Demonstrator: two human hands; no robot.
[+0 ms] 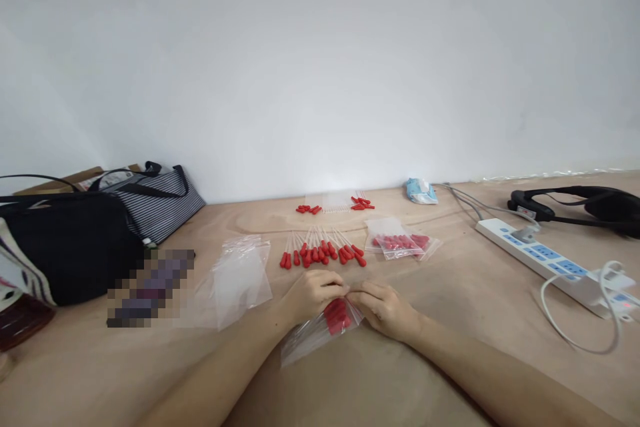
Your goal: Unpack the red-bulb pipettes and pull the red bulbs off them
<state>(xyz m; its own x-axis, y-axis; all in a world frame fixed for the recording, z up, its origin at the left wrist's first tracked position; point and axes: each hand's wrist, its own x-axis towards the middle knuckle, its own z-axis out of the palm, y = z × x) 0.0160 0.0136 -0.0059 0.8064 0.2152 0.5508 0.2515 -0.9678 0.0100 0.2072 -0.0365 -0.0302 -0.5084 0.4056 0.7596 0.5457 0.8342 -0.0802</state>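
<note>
A clear zip-lock bag with several red dropper bulbs inside lies slantwise on the table before me. My left hand is closed on its upper edge, fingers bent. From the other side my right hand pinches the same edge, the fingertips of both hands almost meeting. Just beyond them lies a fanned row of droppers with red bulbs toward me and thin clear stems pointing away. Filled zip-lock bags with red bulbs lie overlapped to the right. Flat clear bags are stacked at the left.
More red-bulbed droppers lie near the wall around a clear sheet or bag. A tissue pack, a power strip with cables and a black headset stand right. Left are a black bag and a striped bag.
</note>
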